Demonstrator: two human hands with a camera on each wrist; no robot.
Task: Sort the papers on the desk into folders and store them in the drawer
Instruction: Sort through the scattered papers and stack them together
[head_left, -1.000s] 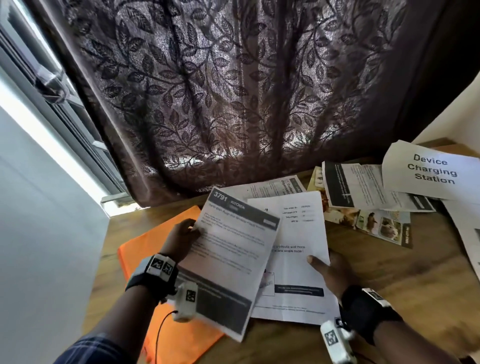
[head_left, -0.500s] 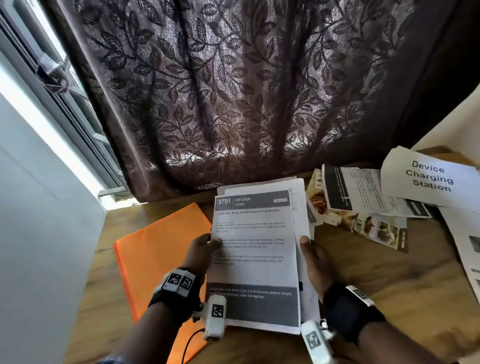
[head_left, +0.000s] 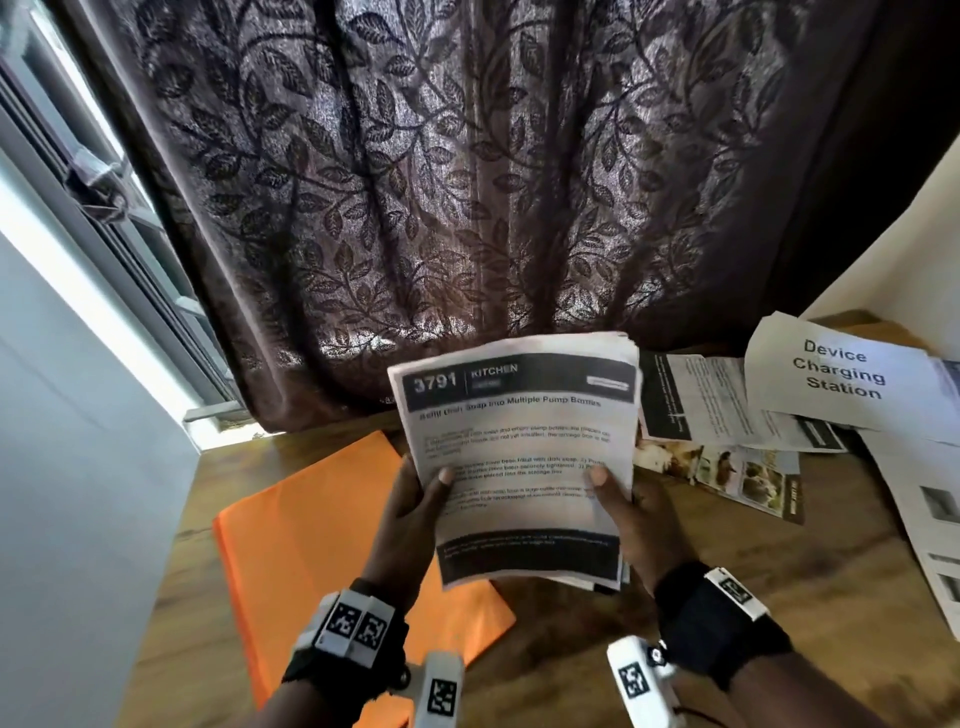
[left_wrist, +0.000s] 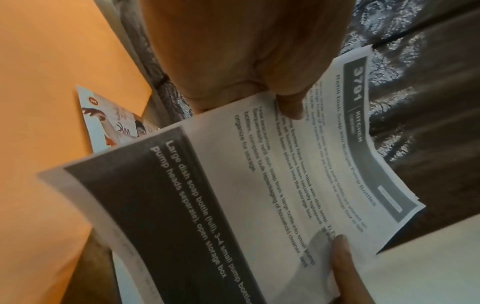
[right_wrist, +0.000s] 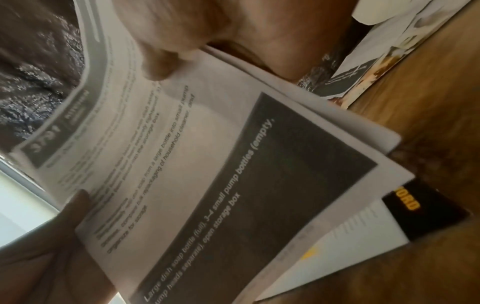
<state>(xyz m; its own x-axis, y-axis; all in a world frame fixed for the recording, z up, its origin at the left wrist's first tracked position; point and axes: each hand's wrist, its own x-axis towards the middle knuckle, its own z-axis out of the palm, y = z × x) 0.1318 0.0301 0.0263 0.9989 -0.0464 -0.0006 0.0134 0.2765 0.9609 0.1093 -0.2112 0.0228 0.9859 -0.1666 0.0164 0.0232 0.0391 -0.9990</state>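
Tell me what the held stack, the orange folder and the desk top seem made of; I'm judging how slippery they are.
Stack of papers: plain matte printer paper, thin sheets that curve between the left hand and right hand.
Orange folder: probably matte card or thin plastic; flat, no gloss.
Desk: wood grain, likely laminate with a slight sheen.

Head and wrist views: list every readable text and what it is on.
"3791 | KITCHEN": top sheet header.
"Large dish soap bottle (full), 3-4 small pump bottles (empty...": its dark footer band.
"Device Charging Station": loose sheet.
Top sheet's body text, brochure: too blurred.
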